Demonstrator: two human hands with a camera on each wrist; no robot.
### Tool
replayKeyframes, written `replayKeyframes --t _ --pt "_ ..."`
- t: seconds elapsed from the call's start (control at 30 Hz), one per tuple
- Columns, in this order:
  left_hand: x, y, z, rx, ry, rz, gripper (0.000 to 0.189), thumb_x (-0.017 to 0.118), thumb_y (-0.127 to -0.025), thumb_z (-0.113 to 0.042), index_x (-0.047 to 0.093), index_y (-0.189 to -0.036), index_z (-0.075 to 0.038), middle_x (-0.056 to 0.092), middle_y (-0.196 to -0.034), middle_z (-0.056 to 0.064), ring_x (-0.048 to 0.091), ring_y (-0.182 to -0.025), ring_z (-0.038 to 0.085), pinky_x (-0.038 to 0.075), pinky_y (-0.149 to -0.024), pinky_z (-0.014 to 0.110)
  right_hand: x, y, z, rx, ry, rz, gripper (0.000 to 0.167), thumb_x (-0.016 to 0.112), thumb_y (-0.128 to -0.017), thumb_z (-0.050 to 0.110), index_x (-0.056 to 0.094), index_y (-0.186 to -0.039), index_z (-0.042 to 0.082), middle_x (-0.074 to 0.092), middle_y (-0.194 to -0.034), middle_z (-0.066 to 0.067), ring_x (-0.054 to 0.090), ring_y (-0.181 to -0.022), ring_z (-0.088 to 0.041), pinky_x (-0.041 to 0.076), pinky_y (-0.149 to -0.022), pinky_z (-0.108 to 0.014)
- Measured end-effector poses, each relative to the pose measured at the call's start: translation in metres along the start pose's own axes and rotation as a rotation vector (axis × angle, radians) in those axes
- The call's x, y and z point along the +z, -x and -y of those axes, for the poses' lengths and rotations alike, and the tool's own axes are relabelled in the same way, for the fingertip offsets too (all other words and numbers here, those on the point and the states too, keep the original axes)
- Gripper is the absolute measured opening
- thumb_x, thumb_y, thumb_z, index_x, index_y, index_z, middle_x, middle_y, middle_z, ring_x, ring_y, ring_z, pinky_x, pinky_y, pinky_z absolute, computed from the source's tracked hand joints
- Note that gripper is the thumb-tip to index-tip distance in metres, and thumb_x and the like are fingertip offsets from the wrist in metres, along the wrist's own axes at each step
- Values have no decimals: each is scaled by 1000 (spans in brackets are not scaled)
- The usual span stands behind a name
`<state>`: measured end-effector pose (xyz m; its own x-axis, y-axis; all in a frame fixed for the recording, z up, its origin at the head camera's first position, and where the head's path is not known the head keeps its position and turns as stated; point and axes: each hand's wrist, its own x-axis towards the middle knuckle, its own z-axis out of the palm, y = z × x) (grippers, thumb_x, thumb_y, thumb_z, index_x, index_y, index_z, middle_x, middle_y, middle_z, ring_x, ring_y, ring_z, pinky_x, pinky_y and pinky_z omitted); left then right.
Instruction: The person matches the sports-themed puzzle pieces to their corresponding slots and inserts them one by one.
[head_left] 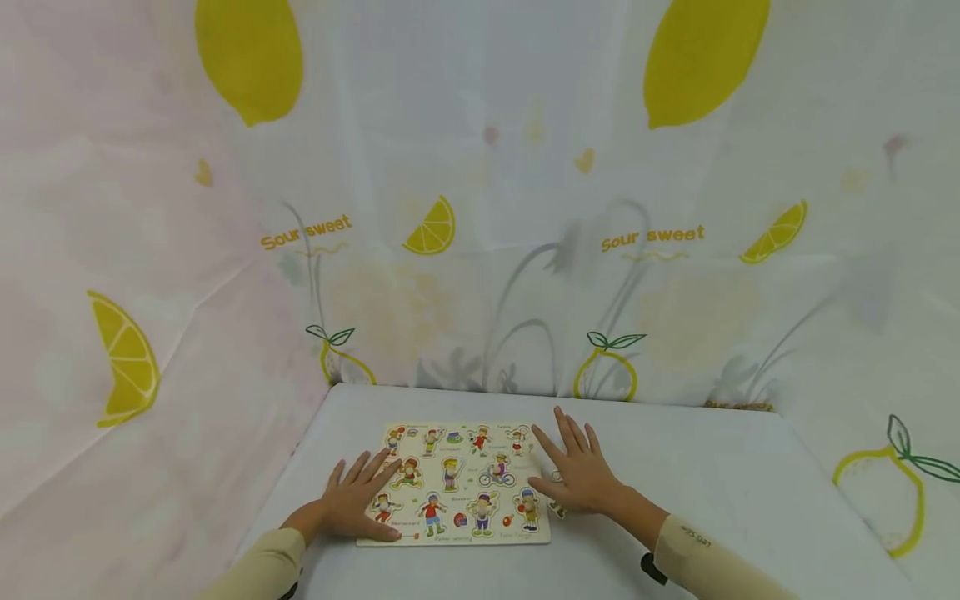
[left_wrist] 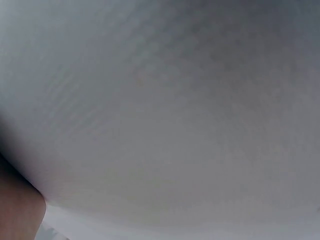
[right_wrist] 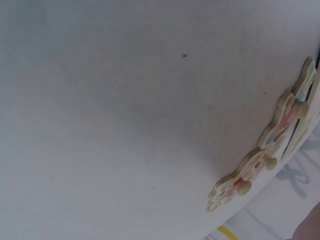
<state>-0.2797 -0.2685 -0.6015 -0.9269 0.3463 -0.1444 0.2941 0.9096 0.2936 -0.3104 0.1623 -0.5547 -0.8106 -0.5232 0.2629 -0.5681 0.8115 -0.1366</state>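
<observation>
A pale wooden peg puzzle board (head_left: 468, 479) printed with children playing sports lies on the table in the head view. My left hand (head_left: 354, 500) rests on its left edge, fingers spread, thumb near the bottom corner. At the opposite edge is my right hand (head_left: 581, 477), fingers straight and fanned out, fingertips right at the board's side. Under and beside this hand lie loose puzzle pieces (head_left: 557, 508), partly hidden by it. The right wrist view shows several knobbed pieces (right_wrist: 282, 120) in a row along the board's edge.
The board stands on a white table (head_left: 690, 492). Behind it and to both sides hangs a pale cloth (head_left: 480, 317) printed with lemons. The left wrist view shows mostly a blurred white surface (left_wrist: 165, 125).
</observation>
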Motion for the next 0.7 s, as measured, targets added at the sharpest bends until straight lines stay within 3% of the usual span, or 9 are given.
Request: replayKeyframes --t 0.27,0.4,0.57,0.7 --pt "-8 6 -6 22 46 5 119 63 -64 -87 20 -159 -28 7 -168 8 3 -152 43 -6 -113 72 -7 17 -14 42 5 31 79 51 -92 62 28 -157 22 8 -165 -23 20 -149 -42 12 -117 -66" --pt "-7 7 -7 24 27 0 119 62 -65 -87 18 -159 -28 5 -168 6 2 -152 42 -8 -113 72 -6 26 -21 52 -34 16 78 53 -93 59 30 -156 20 8 -165 -22 21 -148 -43 13 -116 -66" --pt "-5 4 -5 21 12 20 120 62 -65 -87 16 -159 -30 4 -168 6 1 -153 42 -7 -114 71 -5 33 -29 52 -170 -18 80 71 -85 49 42 -150 12 23 -160 -25 36 -140 -48 30 -108 -70" --pt "-5 3 -4 -7 -4 19 121 62 -63 -88 18 -159 -29 4 -168 5 1 -153 40 -6 -115 69 -3 32 -35 66 -320 -69 69 82 -80 26 53 -139 6 49 -145 -18 51 -130 -38 45 -102 -59"
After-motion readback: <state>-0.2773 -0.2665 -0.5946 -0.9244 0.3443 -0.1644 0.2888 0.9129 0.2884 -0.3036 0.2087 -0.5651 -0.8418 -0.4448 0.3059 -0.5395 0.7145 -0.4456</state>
